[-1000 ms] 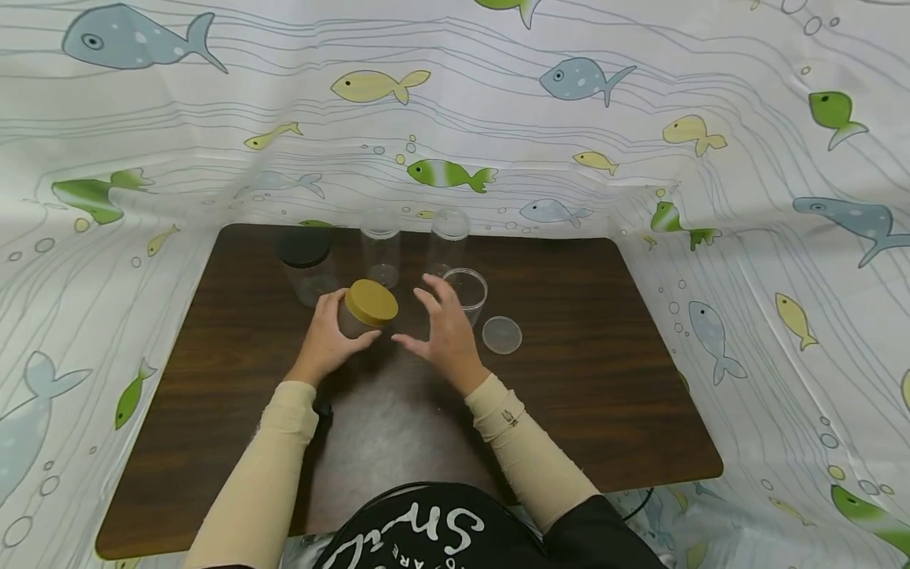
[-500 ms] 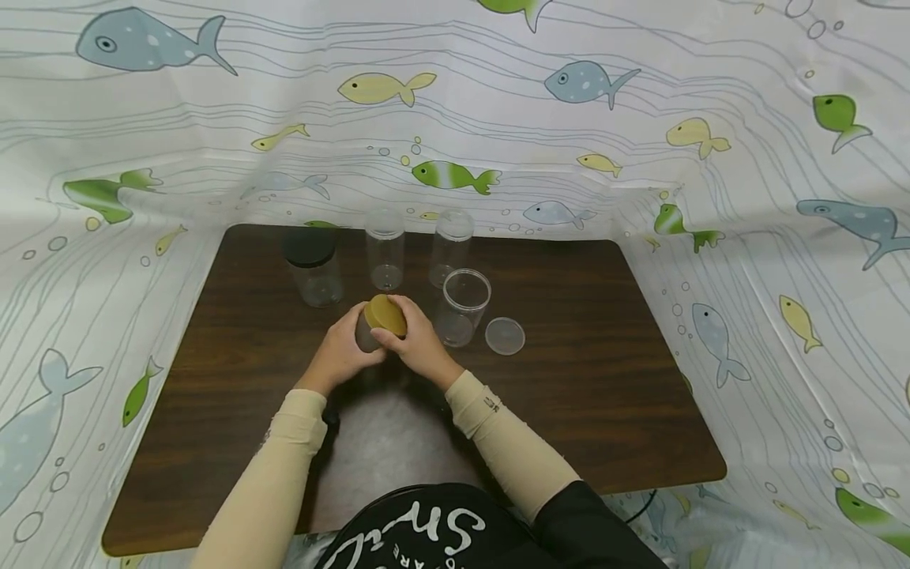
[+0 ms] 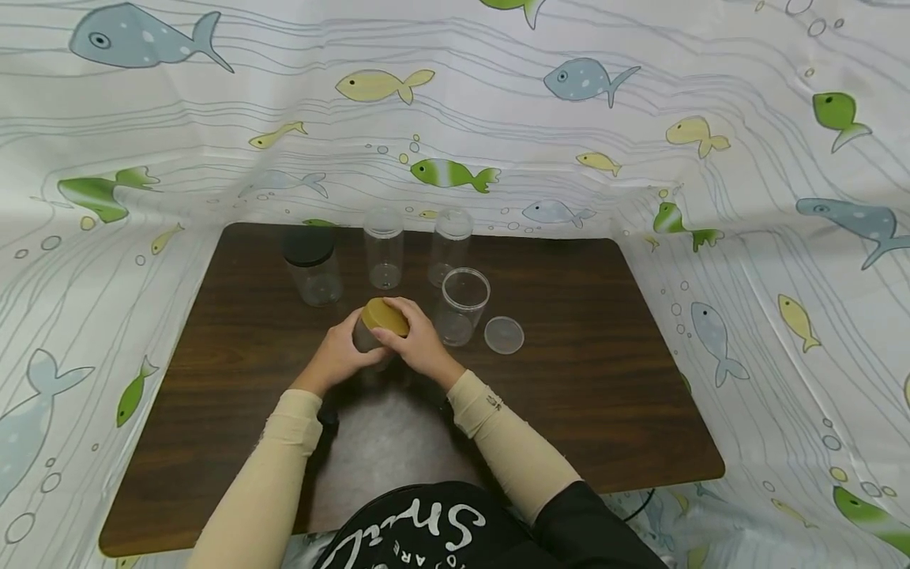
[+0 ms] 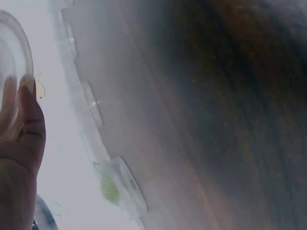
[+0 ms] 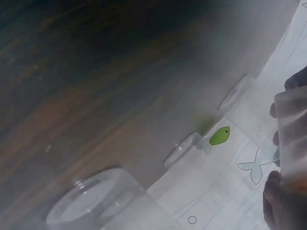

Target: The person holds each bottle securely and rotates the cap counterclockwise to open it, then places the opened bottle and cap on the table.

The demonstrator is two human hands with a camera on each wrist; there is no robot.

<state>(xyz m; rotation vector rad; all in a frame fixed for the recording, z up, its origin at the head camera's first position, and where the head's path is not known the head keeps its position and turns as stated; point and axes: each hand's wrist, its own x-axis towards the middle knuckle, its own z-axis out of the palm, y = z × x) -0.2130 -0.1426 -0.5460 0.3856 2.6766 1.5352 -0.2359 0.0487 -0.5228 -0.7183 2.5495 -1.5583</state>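
Over the middle of the table, a small clear jar (image 3: 364, 338) with a yellow lid (image 3: 384, 314) is held up, its top tilted. My left hand (image 3: 336, 357) grips the jar's body from the left. On the other side, my right hand (image 3: 425, 349) curls its fingers and thumb around the lid. In the left wrist view the jar's round clear base (image 4: 14, 40) shows above the left thumb. The right wrist view catches the jar's side (image 5: 293, 129) at its right edge, with fingers around it.
A clear jar with a black lid (image 3: 309, 249) stands at the back left. Two tall clear jars (image 3: 385, 253) stand at the back of the table (image 3: 604, 379). An uncovered clear jar (image 3: 456, 325) is right of my hands, with a flat clear lid (image 3: 504, 335) beside it.
My right hand has come in from the right and taken hold of the yellow lid. The jar has moved slightly nearer to me and tilted.
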